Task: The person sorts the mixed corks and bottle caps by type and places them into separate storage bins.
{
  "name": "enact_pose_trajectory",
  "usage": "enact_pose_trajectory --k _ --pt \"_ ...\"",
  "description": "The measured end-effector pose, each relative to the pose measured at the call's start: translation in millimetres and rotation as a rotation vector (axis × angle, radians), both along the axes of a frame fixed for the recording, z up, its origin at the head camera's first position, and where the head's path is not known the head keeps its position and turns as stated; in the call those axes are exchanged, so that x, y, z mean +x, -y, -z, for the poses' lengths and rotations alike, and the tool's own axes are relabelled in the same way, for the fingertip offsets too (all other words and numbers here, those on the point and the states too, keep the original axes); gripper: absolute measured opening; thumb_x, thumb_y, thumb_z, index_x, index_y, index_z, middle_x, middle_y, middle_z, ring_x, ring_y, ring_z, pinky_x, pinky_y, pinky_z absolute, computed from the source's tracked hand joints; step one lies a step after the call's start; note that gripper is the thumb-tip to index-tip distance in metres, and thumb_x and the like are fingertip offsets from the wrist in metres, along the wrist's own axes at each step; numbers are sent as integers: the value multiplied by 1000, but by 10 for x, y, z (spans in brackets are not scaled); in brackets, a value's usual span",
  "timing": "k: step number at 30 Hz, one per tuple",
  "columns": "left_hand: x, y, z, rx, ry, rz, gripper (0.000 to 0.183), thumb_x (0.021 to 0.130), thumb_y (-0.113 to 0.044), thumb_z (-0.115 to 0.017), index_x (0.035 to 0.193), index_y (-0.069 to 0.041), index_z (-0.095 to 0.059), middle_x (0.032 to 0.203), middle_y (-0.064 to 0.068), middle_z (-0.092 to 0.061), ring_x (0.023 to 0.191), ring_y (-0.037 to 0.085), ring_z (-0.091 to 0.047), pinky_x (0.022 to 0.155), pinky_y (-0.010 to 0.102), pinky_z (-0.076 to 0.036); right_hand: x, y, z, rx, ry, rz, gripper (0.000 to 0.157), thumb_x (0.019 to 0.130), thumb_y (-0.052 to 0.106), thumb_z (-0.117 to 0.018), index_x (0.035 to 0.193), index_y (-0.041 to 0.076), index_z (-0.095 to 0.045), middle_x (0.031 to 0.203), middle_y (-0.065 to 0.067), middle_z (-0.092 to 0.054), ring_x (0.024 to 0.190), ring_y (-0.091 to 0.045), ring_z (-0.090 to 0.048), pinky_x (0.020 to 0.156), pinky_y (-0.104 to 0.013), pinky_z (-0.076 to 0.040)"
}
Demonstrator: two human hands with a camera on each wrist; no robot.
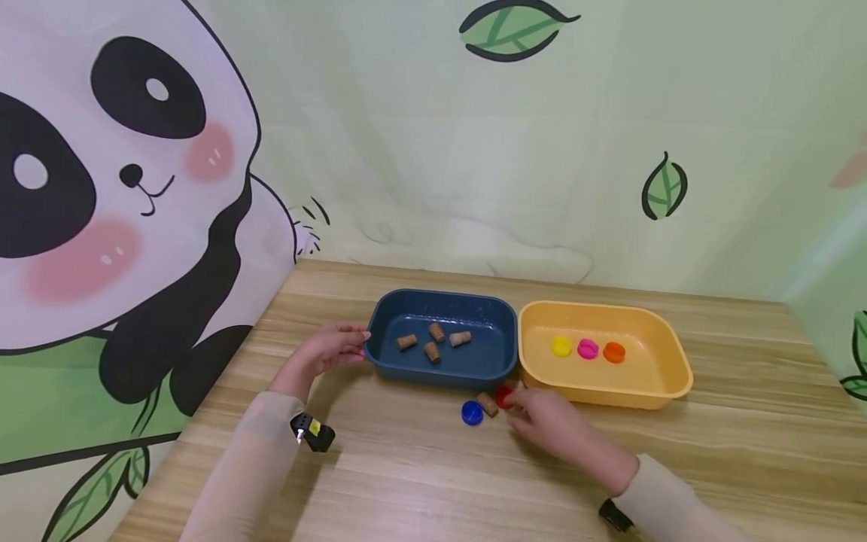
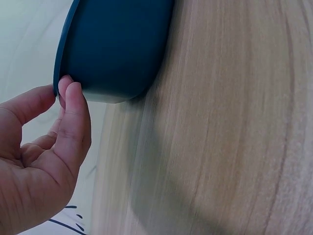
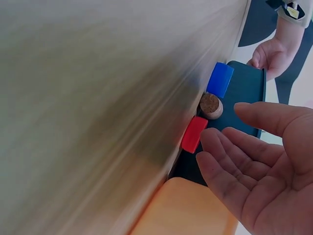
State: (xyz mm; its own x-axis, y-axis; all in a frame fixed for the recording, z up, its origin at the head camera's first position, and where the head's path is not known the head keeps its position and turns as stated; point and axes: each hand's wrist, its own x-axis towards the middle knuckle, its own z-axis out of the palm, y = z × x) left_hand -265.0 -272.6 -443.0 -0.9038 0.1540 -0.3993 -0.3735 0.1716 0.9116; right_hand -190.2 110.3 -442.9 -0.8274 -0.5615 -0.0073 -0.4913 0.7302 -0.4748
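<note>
At the left end of the dark blue basin (image 1: 443, 374), my left hand (image 1: 332, 348) pinches the rim between thumb and fingertips. Several corks (image 1: 406, 342) lie inside that basin. My right hand (image 1: 552, 423) is over the table in front of the two basins, thumb spread from loosely bent fingers (image 3: 215, 169). Its fingertips are right at a red bottle cap (image 3: 194, 134). Beside the red cap lies a cork (image 3: 211, 106), and left of that a blue bottle cap (image 1: 472, 412).
A yellow basin (image 1: 603, 395) stands against the blue basin's right end. In it sit a yellow cap (image 1: 561, 346), a pink cap (image 1: 588, 348) and an orange cap (image 1: 614, 351). Behind the wooden table (image 1: 406, 482) hangs a panda-print cloth (image 1: 420, 150).
</note>
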Motion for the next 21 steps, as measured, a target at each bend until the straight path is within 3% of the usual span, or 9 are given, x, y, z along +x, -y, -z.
enact_pose_trajectory --k 12,21 --pt "2 -4 -11 11 -1 -8 44 105 -9 -54 141 16 -44 77 -5 -66 69 3 -63 67 14 -59 -63 222 -15 35 21 59 6 92 11 -74 91 5 -75 68 2 -58 65 -11 -48 58 -20 -41" --pt "11 -9 -15 -4 7 -23 44 105 -8 -53 141 16 -44 77 -5 -66 69 3 -63 67 14 -59 -102 317 56 2 53 114 32 99 23 -68 71 9 -72 53 5 -43 52 -10 -44 51 -18 -27"
